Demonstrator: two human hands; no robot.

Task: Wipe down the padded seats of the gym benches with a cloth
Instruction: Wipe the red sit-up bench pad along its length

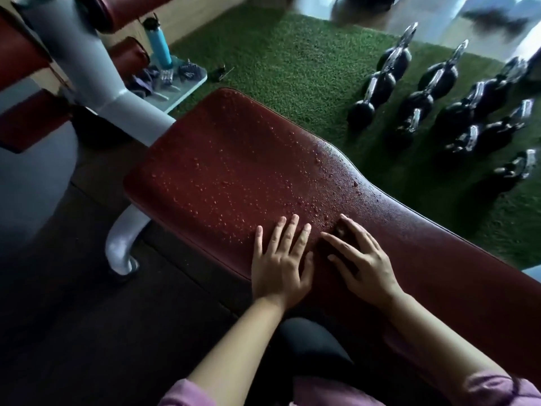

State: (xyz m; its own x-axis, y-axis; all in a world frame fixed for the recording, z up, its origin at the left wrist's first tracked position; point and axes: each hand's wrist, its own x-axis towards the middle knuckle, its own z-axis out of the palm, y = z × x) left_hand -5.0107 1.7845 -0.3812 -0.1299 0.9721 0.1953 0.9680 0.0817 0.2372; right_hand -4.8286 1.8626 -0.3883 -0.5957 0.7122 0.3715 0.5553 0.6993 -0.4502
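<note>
Red seat [234, 159] runs diag. across view, covered w/ water droplets. Left hand [281, 262] lies flat on near edge, fingers spread, holding nothing. Right hand [360, 256] presses dark cloth [341, 230] onto seat just beside left; cloth mostly hidden under fingers. Kettlebells [439, 95] on turf [292, 63] beyond.

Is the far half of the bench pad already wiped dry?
No, water droplets still bead across the red bench pad beyond both hands.
</note>
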